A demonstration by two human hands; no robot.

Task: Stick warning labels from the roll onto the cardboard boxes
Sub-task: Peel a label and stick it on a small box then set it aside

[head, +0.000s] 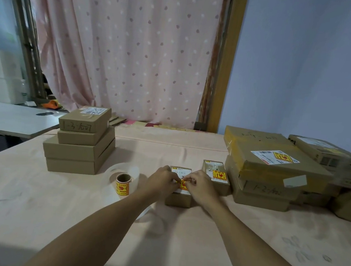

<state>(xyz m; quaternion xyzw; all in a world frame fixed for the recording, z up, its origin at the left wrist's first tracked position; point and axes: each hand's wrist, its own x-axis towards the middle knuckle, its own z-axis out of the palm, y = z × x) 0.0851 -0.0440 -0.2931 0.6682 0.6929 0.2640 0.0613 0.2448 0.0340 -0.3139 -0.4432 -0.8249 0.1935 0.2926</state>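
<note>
- The left hand [162,180] has its fingers curled, and its fingertips pinch the left edge of a yellow-and-red warning label [183,185].
- The right hand [200,185] has its fingers curled likewise and pinches the label's right edge, so the two hands meet over it.
- The warning label is held at the top face of a small cardboard box [178,199], over the near part of a white shipping slip. Whether it already lies flat cannot be told.
- The small cardboard box sits at the centre of the cloth-covered table [182,248].
- The label roll [123,184] stands on end, left of the left hand and apart from the box. A loop of white backing strip [134,171] curls behind it.
- A second small box [216,176], just right of the right hand, bears a warning label on top.
- The right pile [272,172] holds larger boxes, and the top one is labelled.
- The left stack [79,146] holds four brown boxes.
- A pink dotted curtain [134,56] hangs behind the table.
</note>
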